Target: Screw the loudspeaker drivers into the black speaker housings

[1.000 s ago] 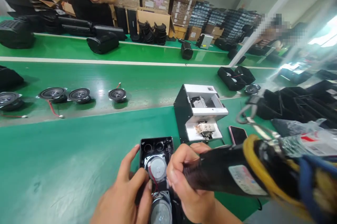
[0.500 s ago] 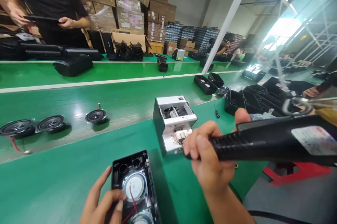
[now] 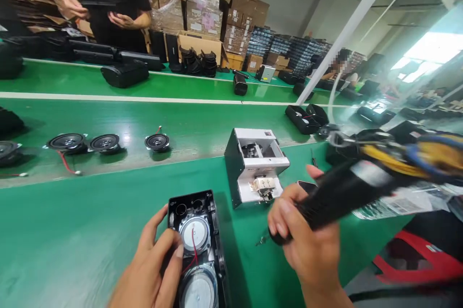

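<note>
My left hand (image 3: pixel 155 260) grips the left side of a black speaker box (image 3: pixel 221 269), its fingers over the edge. Two round speakers are set in the box, an upper one (image 3: pixel 194 234) and a lower one (image 3: pixel 199 291), silver backs up, with red wires between them. In my right hand (image 3: pixel 307 235) is a black electric screwdriver (image 3: pixel 336 192), its fingers wrapped round the grip. The bit (image 3: pixel 263 239) points down and left, to the right of the box and apart from it; blur hides its tip. Behind stands a white and grey screw feeder (image 3: pixel 258 166).
Loose speakers (image 3: pixel 157 142) lie on the green belt at the left. Beyond it, a person in a black shirt (image 3: pixel 119 14) holds a dark flat part. Open black housings (image 3: pixel 302 119) sit at back right. A red and black object (image 3: pixel 412 255) is at lower right.
The screwdriver has swung from nearly level to a slant, bit downward, and moved away from the screw feeder. The view has shifted left; my left hand still grips the box.
</note>
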### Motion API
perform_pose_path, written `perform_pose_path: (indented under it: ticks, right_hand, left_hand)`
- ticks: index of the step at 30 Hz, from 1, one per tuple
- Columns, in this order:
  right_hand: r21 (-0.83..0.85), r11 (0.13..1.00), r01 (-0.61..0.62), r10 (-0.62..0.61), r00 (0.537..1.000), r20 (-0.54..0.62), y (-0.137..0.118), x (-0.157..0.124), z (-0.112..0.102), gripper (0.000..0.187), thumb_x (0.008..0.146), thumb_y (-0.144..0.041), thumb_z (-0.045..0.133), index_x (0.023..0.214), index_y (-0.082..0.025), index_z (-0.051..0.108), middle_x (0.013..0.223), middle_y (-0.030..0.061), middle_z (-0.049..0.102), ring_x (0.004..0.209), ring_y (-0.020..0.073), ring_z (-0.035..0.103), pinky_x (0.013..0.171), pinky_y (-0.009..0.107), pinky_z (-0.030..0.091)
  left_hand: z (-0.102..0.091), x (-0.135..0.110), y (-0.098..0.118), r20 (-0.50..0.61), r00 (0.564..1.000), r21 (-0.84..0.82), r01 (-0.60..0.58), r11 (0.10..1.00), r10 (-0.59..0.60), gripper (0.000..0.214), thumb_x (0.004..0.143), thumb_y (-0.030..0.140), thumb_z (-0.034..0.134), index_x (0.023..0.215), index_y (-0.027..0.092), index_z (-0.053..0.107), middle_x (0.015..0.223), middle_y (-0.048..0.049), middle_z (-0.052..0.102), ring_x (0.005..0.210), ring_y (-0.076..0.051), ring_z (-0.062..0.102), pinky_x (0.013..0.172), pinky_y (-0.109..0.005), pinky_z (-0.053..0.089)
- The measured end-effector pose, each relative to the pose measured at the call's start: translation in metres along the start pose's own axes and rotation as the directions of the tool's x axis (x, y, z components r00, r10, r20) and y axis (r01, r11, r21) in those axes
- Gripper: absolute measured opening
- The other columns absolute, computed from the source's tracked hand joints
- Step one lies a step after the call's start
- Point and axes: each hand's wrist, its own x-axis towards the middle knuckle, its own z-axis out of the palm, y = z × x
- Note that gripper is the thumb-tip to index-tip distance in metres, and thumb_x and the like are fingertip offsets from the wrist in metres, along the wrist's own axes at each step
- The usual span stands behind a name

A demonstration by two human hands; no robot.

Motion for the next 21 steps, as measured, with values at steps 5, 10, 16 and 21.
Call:
perform_pose_path:
  ticks: [5, 10, 16, 21]
  right_hand:
    - [0.203, 0.979, -0.008, 0.002, 0.999, 0.032, -0.028, -0.034, 0.007, 0.058, 0.107, -0.015, 0.072, 0.15, -0.05, 0.053, 0.074, -0.0107, 0.057, 0.044, 0.0098, 0.045, 0.046, 0.026, 0.051]
    - [0.199, 0.979, -0.049, 0.019, 0.989, 0.149, -0.008, -0.05, 0.021, 0.06, 0.11, -0.02, 0.073, 0.152, -0.054, 0.049, 0.08, -0.0092, 0.058, 0.051, 0.0112, 0.054, 0.051, 0.029, 0.054]
    - [0.127, 0.99, -0.054, 0.026, 0.977, 0.211, 0.021, -0.054, 0.034, 0.057, 0.112, -0.02, 0.069, 0.156, -0.049, 0.046, 0.082, -0.0094, 0.056, 0.052, 0.0105, 0.053, 0.051, 0.027, 0.056]
    - [0.105, 0.994, -0.032, 0.012, 0.982, 0.191, 0.022, -0.055, 0.038, 0.053, 0.111, -0.019, 0.068, 0.153, -0.044, 0.048, 0.081, -0.0096, 0.056, 0.05, 0.0107, 0.053, 0.048, 0.025, 0.054]
  left_hand:
    - [-0.004, -0.001, 0.01, 0.074, 0.996, -0.049, 0.057, 0.997, -0.053, 0.038, 0.12, 0.043, 0.036, 0.095, 0.029, 0.062, 0.169, -0.0082, 0.052, 0.168, -0.029, 0.046, 0.085, -0.034, 0.07]
    - [-0.005, -0.002, 0.013, 0.135, 0.986, -0.083, 0.113, 0.99, -0.101, 0.039, 0.12, 0.042, 0.031, 0.098, 0.029, 0.061, 0.175, -0.0083, 0.045, 0.167, -0.03, 0.048, 0.099, -0.046, 0.07]
    - [-0.003, -0.002, 0.006, 0.047, 0.999, -0.055, 0.02, 0.998, -0.018, 0.022, 0.113, 0.034, 0.051, 0.098, 0.029, 0.067, 0.169, -0.0102, 0.056, 0.147, -0.035, 0.069, 0.095, -0.048, 0.072]
    - [-0.005, -0.002, 0.007, 0.041, 0.999, -0.056, 0.0, 0.998, 0.002, 0.018, 0.11, 0.031, 0.055, 0.098, 0.029, 0.068, 0.166, -0.0099, 0.06, 0.138, -0.034, 0.074, 0.093, -0.047, 0.073]
